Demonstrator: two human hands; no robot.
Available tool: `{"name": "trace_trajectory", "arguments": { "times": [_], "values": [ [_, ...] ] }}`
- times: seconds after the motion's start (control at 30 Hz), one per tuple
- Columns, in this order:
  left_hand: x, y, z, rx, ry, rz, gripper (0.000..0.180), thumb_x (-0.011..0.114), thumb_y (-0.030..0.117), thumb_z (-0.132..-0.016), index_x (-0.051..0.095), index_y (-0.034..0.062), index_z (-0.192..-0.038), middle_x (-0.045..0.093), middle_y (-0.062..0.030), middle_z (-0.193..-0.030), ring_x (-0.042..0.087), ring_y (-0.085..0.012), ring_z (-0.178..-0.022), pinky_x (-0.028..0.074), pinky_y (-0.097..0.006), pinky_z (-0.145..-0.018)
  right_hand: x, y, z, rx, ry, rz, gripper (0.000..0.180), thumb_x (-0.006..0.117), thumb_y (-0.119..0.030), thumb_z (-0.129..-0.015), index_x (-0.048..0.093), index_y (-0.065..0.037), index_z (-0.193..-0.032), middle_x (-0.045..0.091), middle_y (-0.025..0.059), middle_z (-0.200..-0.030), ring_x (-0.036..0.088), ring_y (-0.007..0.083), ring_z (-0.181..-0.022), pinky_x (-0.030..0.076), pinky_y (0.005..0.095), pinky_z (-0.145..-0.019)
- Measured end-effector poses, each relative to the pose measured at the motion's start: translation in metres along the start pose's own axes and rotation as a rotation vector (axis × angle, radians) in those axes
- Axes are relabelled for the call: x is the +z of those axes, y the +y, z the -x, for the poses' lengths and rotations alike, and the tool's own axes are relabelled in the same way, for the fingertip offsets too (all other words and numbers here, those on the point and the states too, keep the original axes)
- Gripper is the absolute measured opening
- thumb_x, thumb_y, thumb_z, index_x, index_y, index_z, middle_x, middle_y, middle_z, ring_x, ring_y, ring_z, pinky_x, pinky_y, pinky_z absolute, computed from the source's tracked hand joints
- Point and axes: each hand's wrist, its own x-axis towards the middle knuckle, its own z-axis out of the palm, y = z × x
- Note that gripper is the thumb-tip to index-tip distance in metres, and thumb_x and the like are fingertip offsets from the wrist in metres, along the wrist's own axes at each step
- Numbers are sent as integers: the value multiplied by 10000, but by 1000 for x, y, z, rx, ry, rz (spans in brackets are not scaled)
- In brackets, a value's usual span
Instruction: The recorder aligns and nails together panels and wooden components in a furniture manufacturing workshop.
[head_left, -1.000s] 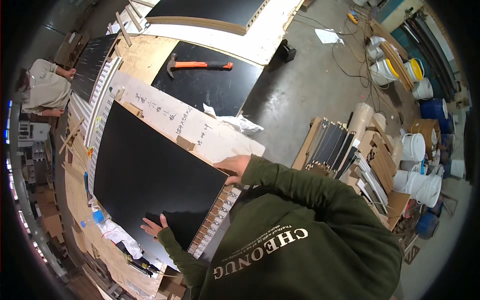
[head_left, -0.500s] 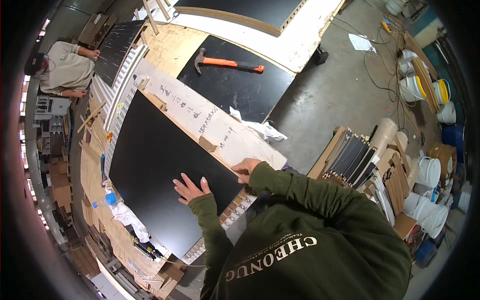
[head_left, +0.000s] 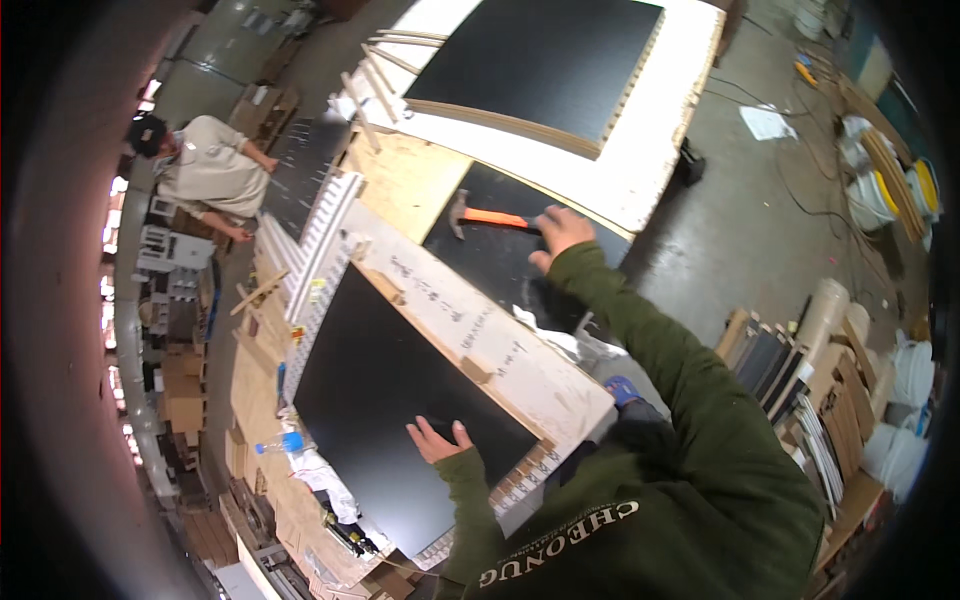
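At the upper left of the frame a co-worker (head_left: 205, 170) in a light shirt bends over a rack of pale slatted strips (head_left: 315, 235), well apart from the person's own hands. Below that, a plastic water bottle (head_left: 280, 443) lies at the lower left beside crumpled white wrap, off the working surface and out of the way.

The large black panel (head_left: 390, 400) fills the lower middle of the frame, lying flat on the counter (head_left: 255, 390). The left hand (head_left: 437, 440) rests on it near its lower right corner, fingers (head_left: 418, 432) spread wide and flat, gripping nothing; the open palm seems to be there to steady the panel and brace the body during the stretch across. Along the panel's upper right edge runs a pale board (head_left: 470, 335) with handwriting and small wooden blocks on it.

Further right and higher, a second dark sheet (head_left: 490, 265) lies on the counter, and on it sits the hammer (head_left: 490, 217), its metal head to the left and its orange handle pointing right toward the reaching arm. The right hand (head_left: 560, 235) covers the handle's end. The fingers there look curled down over the grip, though the view is too small to tell whether they have closed on it or only touch it.

At the top centre another black panel (head_left: 545, 65) lies on a white slab. At the far right, white buckets (head_left: 905, 375) and stacked boards line the floor.
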Motion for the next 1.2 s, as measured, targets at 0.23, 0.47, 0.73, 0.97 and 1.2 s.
{"name": "trace_trajectory", "arguments": {
  "times": [0.23, 0.47, 0.73, 0.97, 1.2],
  "values": [
    [-7, 6, -1, -66, -55, -22, 645, 553, 330, -823, 311, 21, -1334, 236, -250, -1381, 301, -410, -1233, 259, -482, -1016, 45, 2, -11, 201, -463, -28, 332, 631, -233, -729, 532, -54, -991, 545, 160, -1005, 547, 324, -956, 451, 426, -778],
    [1, -4, -41, -242, 43, 766, 600, 571, 254, -850, 319, -6, -1328, 404, -203, -1294, 435, -285, -1170, 345, -377, -982, 46, -90, 66, 277, -357, -875, 363, 598, -274, -751, 547, -44, -1027, 594, 187, -889, 585, 304, -825, 450, 371, -724],
    [-38, 22, -85, -515, -96, 1356, 512, 529, 256, -886, 327, 15, -1289, 626, -172, -969, 626, -193, -664, 497, -267, -583, 15, -194, 138, -139, -754, -1024, 420, 612, -316, -797, 545, -5, -1071, 568, 188, -977, 559, 310, -935, 435, 370, -811],
    [-80, -31, -22, -533, -93, 983, 386, 576, 308, -854, 556, 0, -1088, 585, -65, -618, 502, -99, -440, 413, -208, -435, 111, -161, 44, 64, -508, -387, 420, 627, -336, -775, 599, -24, -1055, 612, 168, -1010, 571, 303, -975, 442, 374, -839],
    [-93, -15, -12, -540, -181, 749, 380, 557, 223, -852, 476, -9, -1142, 537, -39, -596, 535, -100, -492, 459, -238, -434, 194, -140, 56, 7, -695, -587, 375, 636, -231, -755, 599, -16, -1059, 644, 181, -867, 627, 239, -810, 469, 339, -735]
  ]
}}
